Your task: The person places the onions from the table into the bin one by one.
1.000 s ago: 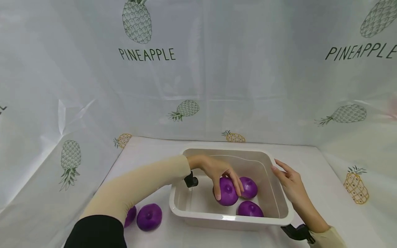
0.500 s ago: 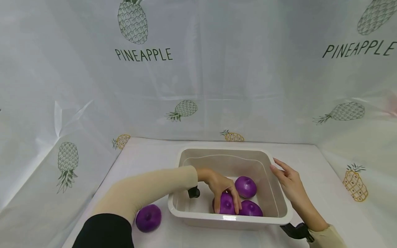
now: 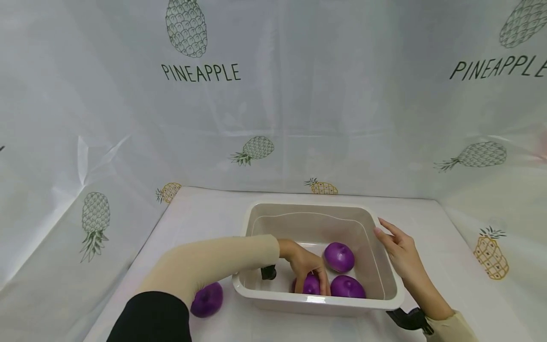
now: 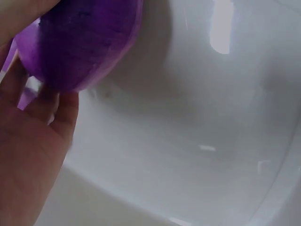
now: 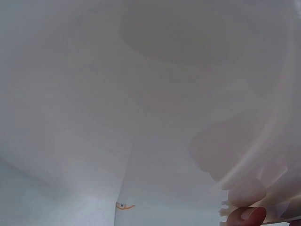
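Inside a white plastic tub (image 3: 290, 298), my left hand (image 3: 306, 263) grips a round purple onion-shaped vegetable (image 4: 89, 42) from above, low near the front wall. Its thumb and fingers curve round the sides in the left wrist view. Two more purple vegetables lie in the tub: one (image 3: 339, 257) behind and to the right of that hand, one (image 3: 348, 287) right beside it. My right hand (image 3: 399, 249) holds the tub's right rim between thumb and fingers. Fingertips (image 5: 247, 215) show at the rim in the right wrist view.
Another purple vegetable (image 3: 207, 300) lies on the white table (image 3: 213, 209) left of the tub, partly hidden by my left sleeve (image 3: 222, 256). A white sheet (image 3: 273, 95) printed with pineapples hangs behind and at the sides.
My left hand has lowered the vegetable it holds toward the front of the tub floor. The left forearm has shifted right, covering one vegetable on the table. My right hand stays at the rim.
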{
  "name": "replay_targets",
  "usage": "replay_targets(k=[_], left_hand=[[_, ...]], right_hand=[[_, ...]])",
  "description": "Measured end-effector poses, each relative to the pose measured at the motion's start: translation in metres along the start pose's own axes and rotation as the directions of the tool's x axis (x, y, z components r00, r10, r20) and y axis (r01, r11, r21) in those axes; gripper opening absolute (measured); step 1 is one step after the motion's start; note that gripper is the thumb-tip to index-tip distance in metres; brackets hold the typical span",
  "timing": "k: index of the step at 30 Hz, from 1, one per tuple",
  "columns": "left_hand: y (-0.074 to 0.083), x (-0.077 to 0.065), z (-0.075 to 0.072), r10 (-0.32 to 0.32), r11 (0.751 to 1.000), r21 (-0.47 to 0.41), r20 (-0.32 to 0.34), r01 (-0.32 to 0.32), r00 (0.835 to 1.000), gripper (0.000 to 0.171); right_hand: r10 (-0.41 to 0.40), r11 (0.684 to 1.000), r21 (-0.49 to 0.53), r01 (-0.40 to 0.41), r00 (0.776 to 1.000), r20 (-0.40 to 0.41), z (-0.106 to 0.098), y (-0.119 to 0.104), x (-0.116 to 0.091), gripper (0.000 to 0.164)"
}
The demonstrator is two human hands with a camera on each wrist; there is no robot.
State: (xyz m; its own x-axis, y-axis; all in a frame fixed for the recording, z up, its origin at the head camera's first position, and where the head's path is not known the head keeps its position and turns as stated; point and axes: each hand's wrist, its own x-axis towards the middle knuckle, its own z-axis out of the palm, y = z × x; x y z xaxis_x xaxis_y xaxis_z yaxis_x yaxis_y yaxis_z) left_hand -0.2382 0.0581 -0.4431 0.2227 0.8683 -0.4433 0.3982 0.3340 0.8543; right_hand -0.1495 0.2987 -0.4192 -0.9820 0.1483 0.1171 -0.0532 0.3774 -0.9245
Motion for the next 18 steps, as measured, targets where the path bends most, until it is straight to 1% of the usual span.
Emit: replay_targets(k=[4, 8, 11, 14, 18], left_hand=[[0.002, -0.002, -0.001, -0.008, 1.000, 0.003, 0.008, 0.008, 1.000, 0.057], [0.008, -0.010, -0.004, -0.069, 0.996, 0.056, -0.024, 0.070, 0.997, 0.059], [0.016, -0.020, -0.010, -0.115, 0.987, 0.103, -0.057, 0.121, 0.992, 0.060], [0.025, -0.033, -0.017, -0.106, 0.986, 0.123, -0.079, 0.115, 0.991, 0.060], [0.038, -0.060, -0.023, -0.057, 0.987, 0.139, -0.141, 0.077, 0.988, 0.056]], right_hand=[[-0.002, 1.000, 0.001, 0.002, 1.000, 0.000, 0.000, 0.000, 0.000, 0.054], [-0.001, 1.000, -0.014, 0.001, 1.000, 0.000, 0.000, 0.000, 0.000, 0.055], [-0.001, 1.000, -0.027, 0.001, 1.000, -0.004, 0.000, -0.001, 0.000, 0.054], [-0.001, 1.000, -0.029, 0.001, 1.000, -0.005, 0.001, -0.001, 0.000, 0.054], [0.000, 1.000, -0.026, -0.001, 1.000, -0.005, 0.001, -0.001, -0.001, 0.055]])
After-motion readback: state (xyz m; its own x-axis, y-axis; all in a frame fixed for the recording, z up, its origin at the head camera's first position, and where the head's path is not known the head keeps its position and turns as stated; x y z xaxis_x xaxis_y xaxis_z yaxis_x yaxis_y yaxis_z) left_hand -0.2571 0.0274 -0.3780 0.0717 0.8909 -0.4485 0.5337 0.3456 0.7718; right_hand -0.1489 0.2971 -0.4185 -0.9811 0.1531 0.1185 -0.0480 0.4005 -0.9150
